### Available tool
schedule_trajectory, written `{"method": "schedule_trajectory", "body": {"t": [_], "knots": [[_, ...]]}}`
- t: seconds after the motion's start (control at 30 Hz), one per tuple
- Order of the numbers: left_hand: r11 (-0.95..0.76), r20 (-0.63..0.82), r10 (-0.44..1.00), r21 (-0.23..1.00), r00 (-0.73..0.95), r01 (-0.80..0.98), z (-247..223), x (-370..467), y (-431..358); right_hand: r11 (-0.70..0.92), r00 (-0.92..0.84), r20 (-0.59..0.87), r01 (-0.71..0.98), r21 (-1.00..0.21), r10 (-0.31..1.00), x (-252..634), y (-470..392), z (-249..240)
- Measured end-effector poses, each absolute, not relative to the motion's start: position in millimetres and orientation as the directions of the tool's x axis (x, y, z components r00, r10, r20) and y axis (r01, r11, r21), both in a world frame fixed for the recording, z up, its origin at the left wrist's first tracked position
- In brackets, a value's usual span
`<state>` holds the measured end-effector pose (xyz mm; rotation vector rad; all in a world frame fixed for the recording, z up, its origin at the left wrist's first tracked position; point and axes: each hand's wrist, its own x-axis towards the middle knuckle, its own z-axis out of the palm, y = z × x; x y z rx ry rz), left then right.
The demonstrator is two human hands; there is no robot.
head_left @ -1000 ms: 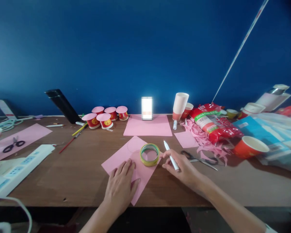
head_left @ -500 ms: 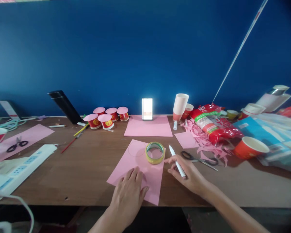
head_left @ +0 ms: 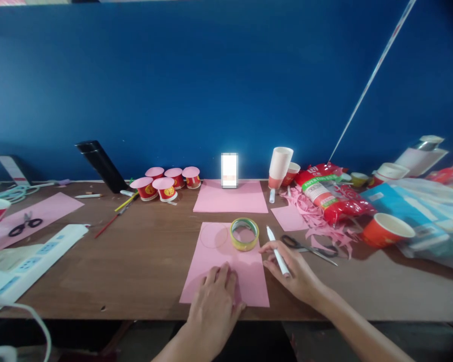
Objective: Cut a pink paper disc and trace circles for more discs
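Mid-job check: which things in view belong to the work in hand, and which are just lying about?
Apparently in use:
- pink sheet under the left hand
- tape roll on that sheet
- white pen in the right hand

Probably just lying about:
- power strip, left
- black cylinder, leaning on the wall
- blue package, right

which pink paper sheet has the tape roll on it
The rectangular pink paper sheet under the left hand; it alone shows the round yellow tape roll and a faint circle.
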<state>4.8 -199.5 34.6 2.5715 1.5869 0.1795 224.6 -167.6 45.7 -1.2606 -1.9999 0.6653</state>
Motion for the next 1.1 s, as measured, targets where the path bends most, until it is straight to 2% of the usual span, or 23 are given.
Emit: {"method": "schedule_trajectory", "body": {"t": [0.27, 0.4, 0.5, 0.6, 0.8, 0.93, 1.1], "knots": [[-0.494, 0.077, 0.869, 0.181, 0.488, 0.851, 46, 3, -191, 0.405, -0.258, 0.312, 0.543, -0.736, 0.914, 223, -161, 46], [-0.575, 0.237, 0.816, 0.24, 0.527, 0.782, 55, -11, -168, 0.381, -0.226, 0.307, 0.558, -0.737, 0.924, 226, -158, 47], [-0.55, 0.377, 0.818, 0.289, 0.435, 0.783, 63, -18, -149, 0.358, -0.191, 0.305, 0.578, -0.733, 0.933, 228, -155, 50], [-0.596, 0.448, 0.777, 0.297, 0.442, 0.746, 72, -15, -133, 0.34, -0.155, 0.308, 0.574, -0.746, 0.939, 228, -151, 52], [-0.611, 0.439, 0.769, 0.291, 0.465, 0.736, 74, 18, -117, 0.332, -0.113, 0.328, 0.564, -0.756, 0.938, 224, -141, 56], [-0.735, 0.442, 0.651, 0.164, 0.617, 0.658, 56, 39, -116, 0.313, -0.076, 0.328, 0.558, -0.768, 0.941, 223, -135, 57], [-0.663, 0.397, 0.72, 0.147, 0.57, 0.734, 50, 44, -111, 0.353, -0.118, 0.348, 0.551, -0.756, 0.93, 230, -128, 55]]}}
